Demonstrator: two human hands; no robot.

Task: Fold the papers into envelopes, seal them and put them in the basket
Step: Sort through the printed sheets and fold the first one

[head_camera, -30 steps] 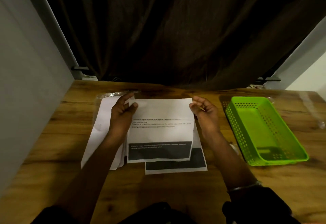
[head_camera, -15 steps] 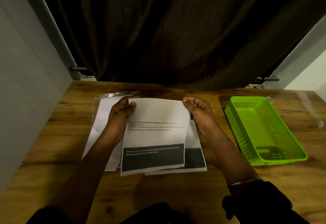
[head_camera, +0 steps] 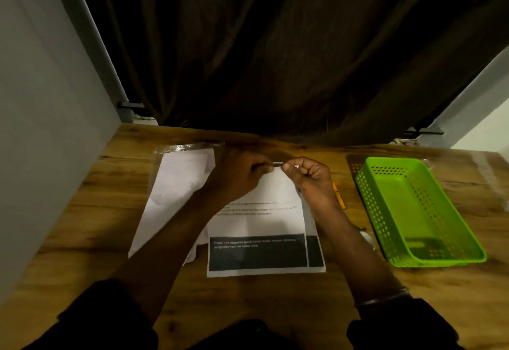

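The top sheet (head_camera: 259,225) lies flat on the table (head_camera: 82,211) with its long axis running near to far, its dark printed band at the near end. Both hands are at the far edge, right at its middle. The left hand (head_camera: 239,178) and the right hand (head_camera: 311,181) each have their fingers curled, pinching that edge, with the fingertips almost meeting. A small dark strip shows between them; what it is I cannot tell. The whole sheet therefore stretches from the fingers toward the person, so the first fold likely brings the far edge nearward. Another sheet (head_camera: 315,251) peeks out beneath on the right. The green basket (head_camera: 369,206) sits well apart to the right, nearer the right hand.
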